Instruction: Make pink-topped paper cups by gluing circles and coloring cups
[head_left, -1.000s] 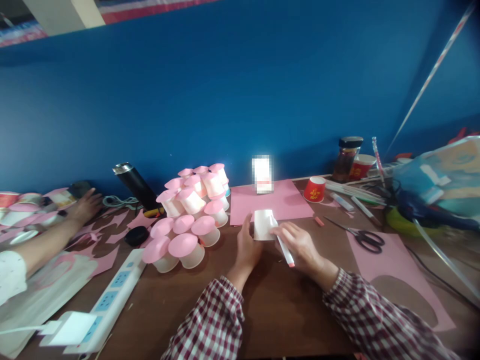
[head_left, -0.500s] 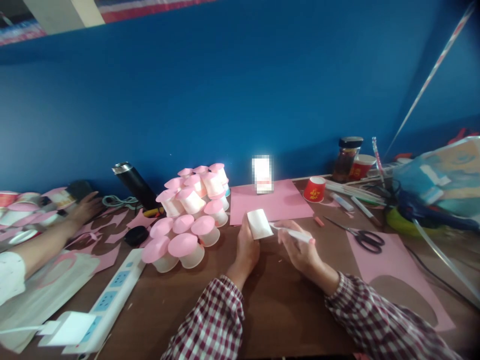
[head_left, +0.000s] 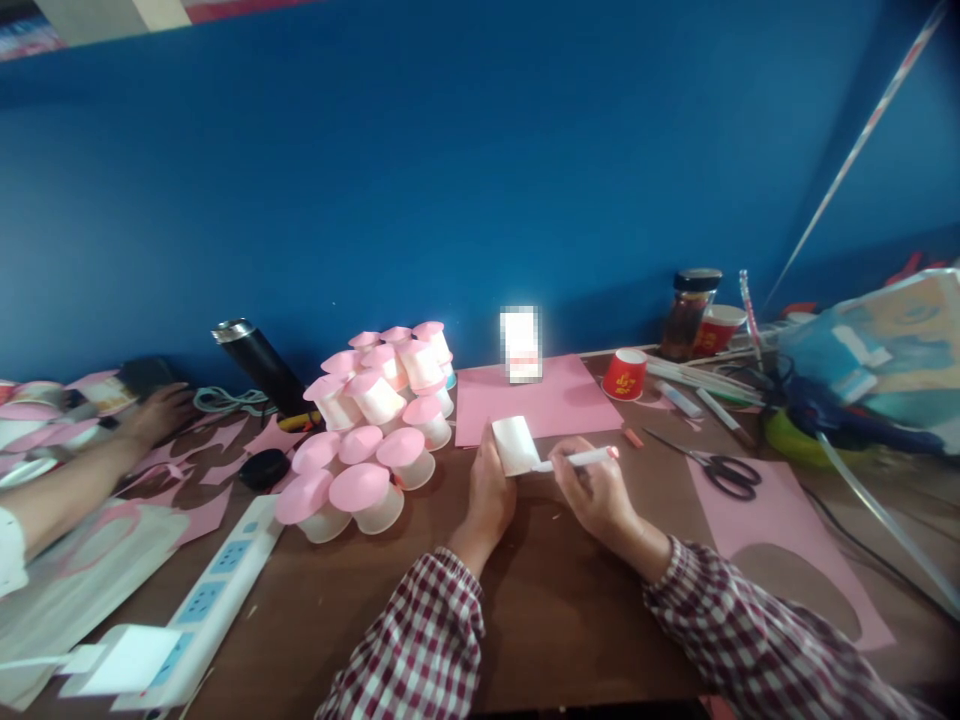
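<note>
While the left hand (head_left: 489,490) grips a white cup (head_left: 514,445) and the right hand (head_left: 592,490) pinches a marker (head_left: 576,460) against it, many finished pink-topped cups (head_left: 367,430) stand left of the fingers on the bench (head_left: 570,620).

Craft workbench, likely a classroom or hobby room.
Noted brown table (head_left: 555,610) against blue wall (head_left: 465,170); strewn with pink paper sheets (head_left: 534,398), stacked pink-topped paper cups (head_left: 371,420), scissors (head_left: 712,468), power strip (head_left: 214,580).

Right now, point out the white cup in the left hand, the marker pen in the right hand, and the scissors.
white cup (head_left: 514,444), head view, on its side wall.
marker pen (head_left: 579,459), head view, on the middle of its white barrel.
scissors (head_left: 726,472), head view, on the black handles.
</note>
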